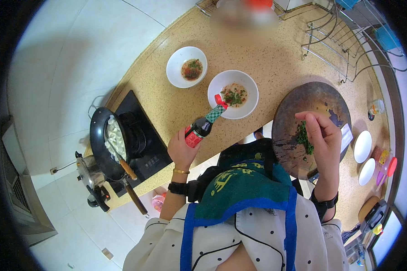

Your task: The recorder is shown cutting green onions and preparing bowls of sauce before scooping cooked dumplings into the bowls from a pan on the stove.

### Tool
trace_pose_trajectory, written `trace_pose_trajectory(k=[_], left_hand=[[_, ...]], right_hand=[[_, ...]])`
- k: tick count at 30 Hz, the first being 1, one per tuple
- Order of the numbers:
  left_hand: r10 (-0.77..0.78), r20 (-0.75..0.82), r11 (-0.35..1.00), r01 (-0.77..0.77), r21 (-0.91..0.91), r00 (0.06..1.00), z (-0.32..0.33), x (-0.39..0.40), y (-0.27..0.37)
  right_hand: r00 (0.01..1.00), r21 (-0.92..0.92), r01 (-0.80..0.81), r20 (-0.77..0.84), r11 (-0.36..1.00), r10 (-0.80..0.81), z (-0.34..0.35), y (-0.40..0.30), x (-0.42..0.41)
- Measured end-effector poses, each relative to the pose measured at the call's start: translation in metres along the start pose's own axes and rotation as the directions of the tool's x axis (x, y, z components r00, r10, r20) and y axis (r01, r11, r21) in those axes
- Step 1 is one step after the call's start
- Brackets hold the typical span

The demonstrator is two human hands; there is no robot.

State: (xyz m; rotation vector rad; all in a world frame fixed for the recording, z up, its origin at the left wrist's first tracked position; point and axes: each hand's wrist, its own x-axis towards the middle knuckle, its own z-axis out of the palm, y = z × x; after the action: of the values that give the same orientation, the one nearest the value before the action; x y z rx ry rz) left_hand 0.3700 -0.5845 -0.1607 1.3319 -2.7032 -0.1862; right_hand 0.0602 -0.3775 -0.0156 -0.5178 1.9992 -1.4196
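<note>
My left hand point(183, 149) is wrapped around a dark glass sauce bottle point(202, 126) with a red label and a green patterned neck. The bottle tilts up and right, its red flip cap point(221, 101) raised over the rim of a white bowl point(252, 89) holding liquid and chopped greens. A second white bowl point(176, 66) with darker seasoning sits behind it. Above the round wooden chopping board point(286, 111), my right hand point(322, 139) has curled fingers, with nothing visible in them. Chopped greens point(302, 137) and a knife point(346, 137), partly hidden by that hand, lie on the board.
Left, a wok point(100, 145) of pale dumplings with a wooden-handled utensil point(125, 167) stands on a black induction cooktop point(156, 152), beside a steel pot point(88, 172). Right are two small white bowls point(363, 147), a red-lidded jar point(383, 159) and a wire rack point(329, 57).
</note>
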Motion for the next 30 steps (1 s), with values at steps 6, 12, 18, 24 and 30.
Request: trace_pose_trajectory(k=[6, 12, 18, 24, 30], left_hand=[[-0.008, -0.002, 1.000, 0.008, 0.006, 1.000, 0.000, -0.001, 0.001], [-0.017, 0.012, 1.000, 0.017, 0.013, 1.000, -0.003, 0.000, 0.003], [-0.024, 0.028, 0.999, 0.023, 0.028, 0.999, -0.001, -0.002, 0.002], [-0.019, -0.007, 1.000, 0.019, 0.010, 1.000, 0.000, -0.005, 0.002], [-0.077, -0.007, 0.985, 0.075, -0.155, 0.997, 0.001, -0.002, 0.005]], right_hand=[[1.000, 0.008, -0.012, 0.004, 1.000, 0.012, 0.000, 0.000, 0.000], [1.000, -0.003, -0.004, -0.006, 1.000, 0.004, 0.001, -0.001, -0.002], [1.000, 0.012, 0.002, -0.004, 1.000, -0.002, 0.002, 0.000, -0.002], [1.000, 0.007, 0.006, -0.001, 1.000, -0.006, 0.003, 0.000, -0.003], [0.999, 0.039, 0.040, -0.003, 0.998, -0.040, 0.013, 0.005, 0.009]])
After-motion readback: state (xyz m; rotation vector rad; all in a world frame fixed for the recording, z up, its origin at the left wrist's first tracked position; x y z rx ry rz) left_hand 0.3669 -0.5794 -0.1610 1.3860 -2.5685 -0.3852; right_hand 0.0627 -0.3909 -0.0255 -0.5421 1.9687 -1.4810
